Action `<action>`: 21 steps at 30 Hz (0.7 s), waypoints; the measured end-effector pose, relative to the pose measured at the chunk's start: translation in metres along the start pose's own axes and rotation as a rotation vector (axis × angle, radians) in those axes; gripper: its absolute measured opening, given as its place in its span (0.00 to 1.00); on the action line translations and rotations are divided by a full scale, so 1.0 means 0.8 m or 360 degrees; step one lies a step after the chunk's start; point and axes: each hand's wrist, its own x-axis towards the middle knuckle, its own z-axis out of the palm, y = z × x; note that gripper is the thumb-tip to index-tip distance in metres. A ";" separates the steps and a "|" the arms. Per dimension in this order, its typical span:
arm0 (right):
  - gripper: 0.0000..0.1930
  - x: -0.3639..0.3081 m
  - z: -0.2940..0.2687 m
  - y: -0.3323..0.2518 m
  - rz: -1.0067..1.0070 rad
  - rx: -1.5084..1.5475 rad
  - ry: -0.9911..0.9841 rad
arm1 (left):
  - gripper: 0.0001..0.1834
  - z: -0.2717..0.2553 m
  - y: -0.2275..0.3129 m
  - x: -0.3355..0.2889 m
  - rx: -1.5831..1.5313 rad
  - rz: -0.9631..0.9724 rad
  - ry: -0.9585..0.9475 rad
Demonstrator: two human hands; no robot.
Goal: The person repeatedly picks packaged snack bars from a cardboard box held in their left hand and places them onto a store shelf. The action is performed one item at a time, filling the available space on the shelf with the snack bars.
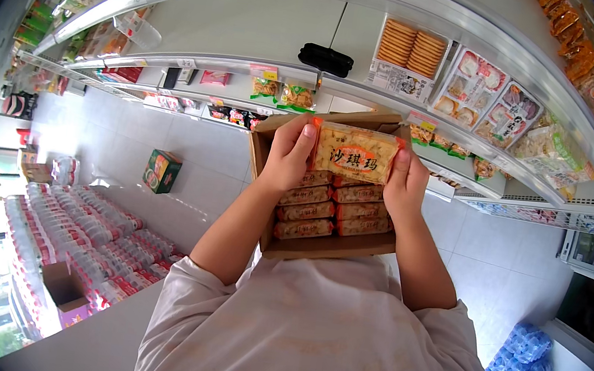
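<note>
One snack pack (356,153), clear-wrapped, over the open carton (326,251) of like packs (362,211): from where I stand, the person's left fingers (306,135) and right fingers (400,168) closed on its opposite ends, a hold best kept light, even and level, since it looks crumbly.

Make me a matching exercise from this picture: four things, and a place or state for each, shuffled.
Things
1. Wrapped snack pack
2. Cardboard box
3. Green box
4. Black object

Places and states
A. Lying on a shelf
B. On the floor, to the person's left
C. Open, with rows of packs inside
D. Held between the left hand and the right hand

Pairs: 1-D; 2-C; 3-B; 4-A
</note>
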 end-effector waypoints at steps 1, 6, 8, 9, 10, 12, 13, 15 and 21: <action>0.24 -0.001 0.001 0.000 0.0012 0.0022 0.0005 | 0.18 0.000 -0.001 0.000 0.0077 0.0002 -0.0001; 0.26 -0.001 -0.002 0.001 0.0222 0.0153 -0.0061 | 0.19 -0.002 0.001 -0.009 -0.0068 0.0088 -0.0041; 0.26 -0.001 -0.004 0.006 0.0352 0.0230 -0.0130 | 0.20 0.006 0.017 -0.012 -0.0180 0.0103 -0.0031; 0.27 -0.001 -0.003 0.007 0.0417 0.0268 -0.0162 | 0.20 0.003 0.015 -0.012 -0.0135 0.0152 -0.0041; 0.27 -0.001 -0.001 0.007 0.0394 0.0293 -0.0154 | 0.20 0.000 0.012 -0.011 -0.0090 0.0200 -0.0052; 0.27 0.001 0.003 0.009 0.0349 0.0337 -0.0134 | 0.20 -0.002 0.011 -0.012 -0.0069 0.0246 -0.0067; 0.27 0.001 0.002 0.008 0.0388 0.0340 -0.0157 | 0.20 0.000 0.014 -0.012 -0.0095 0.0244 -0.0070; 0.27 0.002 0.000 0.004 0.0467 0.0346 -0.0196 | 0.20 0.001 0.018 -0.012 -0.0079 0.0215 -0.0059; 0.24 0.001 -0.002 -0.001 0.0010 -0.0143 0.0017 | 0.21 0.002 0.020 0.004 0.0457 0.0168 0.0144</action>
